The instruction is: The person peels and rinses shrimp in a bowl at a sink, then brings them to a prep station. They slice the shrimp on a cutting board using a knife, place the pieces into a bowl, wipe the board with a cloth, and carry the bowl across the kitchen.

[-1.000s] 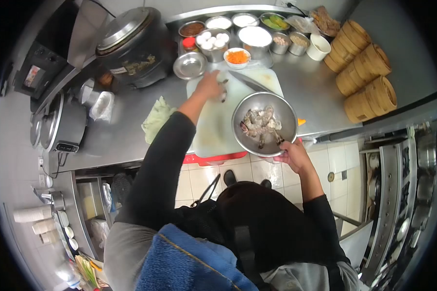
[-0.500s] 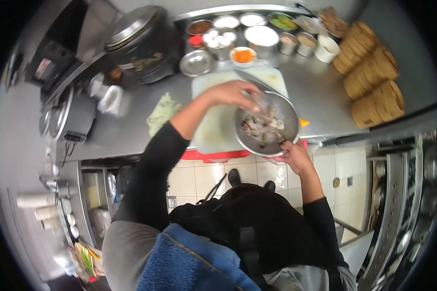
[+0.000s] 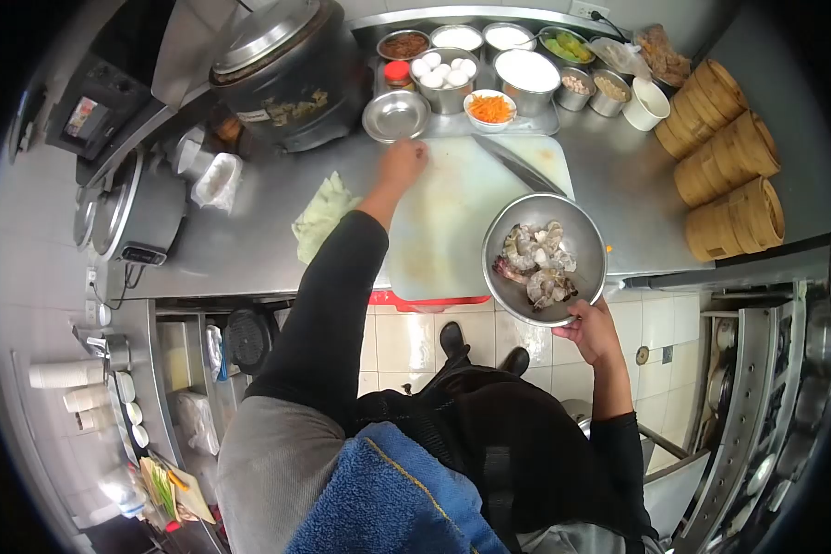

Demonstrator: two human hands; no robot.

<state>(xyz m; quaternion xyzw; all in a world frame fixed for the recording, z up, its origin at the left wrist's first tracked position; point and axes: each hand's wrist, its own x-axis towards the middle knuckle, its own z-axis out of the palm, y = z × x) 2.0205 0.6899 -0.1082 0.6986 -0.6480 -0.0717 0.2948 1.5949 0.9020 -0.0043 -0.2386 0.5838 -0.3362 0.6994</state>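
My right hand (image 3: 593,331) grips the near rim of a steel bowl (image 3: 499,297), tilted slightly, with raw shrimp (image 3: 537,263) inside. The bowl overlaps the lower right of a white cutting board (image 3: 434,217). My left hand (image 3: 403,162) is at the board's upper left corner, just below an empty steel dish (image 3: 396,115). Its fingers are curled, and whatever they may hold is hidden. A knife (image 3: 517,166) lies across the board's upper right part. Left of the board, a pale green cloth (image 3: 326,217) rests on the counter.
Behind the board stand eggs (image 3: 443,71), shredded carrot (image 3: 489,109) and several ingredient tins. Bamboo steamers (image 3: 734,222) are stacked at the right. A large dark cooker (image 3: 291,83) stands back left, another cooker (image 3: 138,212) farther left. A red item (image 3: 425,304) shows under the board's front edge.
My left hand went from the board to over the bowl, then back to the board's upper left corner. The shrimp in the bowl have shifted. My right hand has kept hold of the bowl.
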